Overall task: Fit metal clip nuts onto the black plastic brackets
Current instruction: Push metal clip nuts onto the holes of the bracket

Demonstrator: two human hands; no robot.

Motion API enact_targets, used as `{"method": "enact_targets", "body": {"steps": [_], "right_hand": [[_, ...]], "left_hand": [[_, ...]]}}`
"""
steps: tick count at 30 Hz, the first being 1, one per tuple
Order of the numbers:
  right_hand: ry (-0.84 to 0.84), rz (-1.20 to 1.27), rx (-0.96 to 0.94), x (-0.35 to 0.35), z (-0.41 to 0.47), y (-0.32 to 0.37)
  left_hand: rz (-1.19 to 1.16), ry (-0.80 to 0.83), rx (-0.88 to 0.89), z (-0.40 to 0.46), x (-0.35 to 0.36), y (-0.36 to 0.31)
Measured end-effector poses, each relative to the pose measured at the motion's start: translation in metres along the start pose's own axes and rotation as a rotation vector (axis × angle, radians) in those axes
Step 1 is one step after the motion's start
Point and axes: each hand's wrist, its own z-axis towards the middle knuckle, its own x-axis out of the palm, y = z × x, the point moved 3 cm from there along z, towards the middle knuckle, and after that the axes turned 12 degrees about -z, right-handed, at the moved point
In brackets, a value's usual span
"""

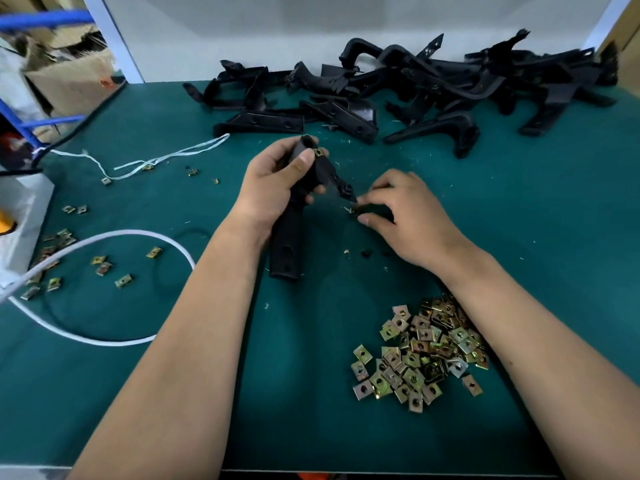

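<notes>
The left hand (273,188) grips a black plastic bracket (298,209) around its upper part, fingers curled over the far side and the thumb pressed on the near face; the long lower end of the bracket rests on the green mat (173,393). A brass-coloured clip nut (320,153) sits on the bracket's edge just beside the thumb tip. The right hand (408,216) is at the bracket's thin side tab (346,190), fingers curled with the tips close together at the tab's end; whether they pinch a nut there cannot be told. A heap of loose clip nuts (422,355) lies on the mat near the right forearm, and scattered clip nuts (100,265) lie to the left, around a white cable (104,237). A pile of black brackets (433,88) stretches along the back of the mat, against the white wall
</notes>
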Motion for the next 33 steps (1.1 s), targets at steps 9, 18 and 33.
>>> {"method": "enact_targets", "body": {"steps": [9, 18, 33], "right_hand": [[-0.101, -0.007, -0.054, -0.004, -0.003, 0.001], [-0.229, 0.632, 0.161, -0.013, -0.003, -0.007], [0.208, 1.191, 0.178, -0.019, -0.008, -0.006]], "left_hand": [[-0.119, 0.268, -0.02, -0.01, 0.018, 0.004], [-0.122, 0.427, -0.151, -0.015, 0.024, 0.014], [-0.045, 0.539, -0.23, -0.016, 0.034, 0.021]]}}
